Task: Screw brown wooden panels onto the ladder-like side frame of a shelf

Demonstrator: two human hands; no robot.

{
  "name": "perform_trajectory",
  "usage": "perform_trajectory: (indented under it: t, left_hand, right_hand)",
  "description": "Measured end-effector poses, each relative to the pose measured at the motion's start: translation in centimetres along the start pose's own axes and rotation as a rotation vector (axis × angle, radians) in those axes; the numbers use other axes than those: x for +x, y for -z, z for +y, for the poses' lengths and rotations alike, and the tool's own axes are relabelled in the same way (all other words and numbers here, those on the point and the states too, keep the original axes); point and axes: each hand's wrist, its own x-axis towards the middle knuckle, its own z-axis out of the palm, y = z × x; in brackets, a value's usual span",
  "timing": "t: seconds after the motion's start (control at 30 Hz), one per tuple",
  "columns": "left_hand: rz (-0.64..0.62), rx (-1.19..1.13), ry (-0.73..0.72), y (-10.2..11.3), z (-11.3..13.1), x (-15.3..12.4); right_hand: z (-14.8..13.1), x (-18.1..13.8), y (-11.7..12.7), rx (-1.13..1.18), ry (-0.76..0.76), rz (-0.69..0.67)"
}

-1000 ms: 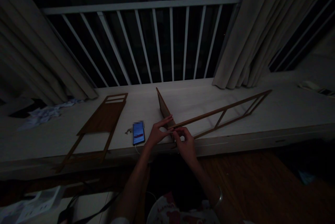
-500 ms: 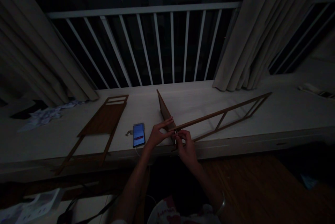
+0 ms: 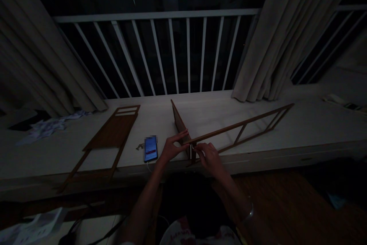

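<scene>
On the white ledge stands a brown wooden frame (image 3: 241,124), a ladder-like side with crossbars that reaches to the right. It meets a flat wooden panel (image 3: 178,118) at a corner near the ledge's front edge. My left hand (image 3: 172,148) grips this corner, fingers on the panel and thumb by the joint. My right hand (image 3: 210,158) is closed in a pinch at the same joint, just under the upper rail. A small pale glint shows at its fingertips, too small and dark to name.
Left of my hands lie a lit phone (image 3: 150,149) with a cable, small metal pieces (image 3: 140,146) and a second wooden frame (image 3: 113,132) overhanging the ledge (image 3: 160,115). White railing (image 3: 179,54) and curtains (image 3: 263,38) stand behind. A clear plastic box (image 3: 43,224) sits lower left.
My right hand has turned and moved slightly right and up at the joint, its knuckles now more on top. My left hand keeps its hold. The view has shifted a little.
</scene>
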Motion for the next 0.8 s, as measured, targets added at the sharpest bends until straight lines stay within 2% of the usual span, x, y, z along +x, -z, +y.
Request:
perform_trajectory:
  t: [0.2, 0.37, 0.57, 0.8]
  left_hand:
    - [0.016, 0.001, 0.001, -0.1, 0.2, 0.0]
    - [0.009, -0.013, 0.001, 0.0, 0.2, -0.1]
    - [0.015, -0.004, -0.006, 0.0, 0.2, 0.0]
    - [0.0, -0.008, -0.008, 0.1, 0.4, 0.1]
  right_hand:
    - [-0.3, 0.2, 0.7, 0.081, -0.132, 0.085]
    - [-0.1, -0.3, -0.1, 0.144, -0.301, 0.219]
    - [0.1, -0.6, -1.1, 0.217, -0.414, 0.33]
    - [0.3, -0.7, -0.8, 0.075, -0.49, 0.436]
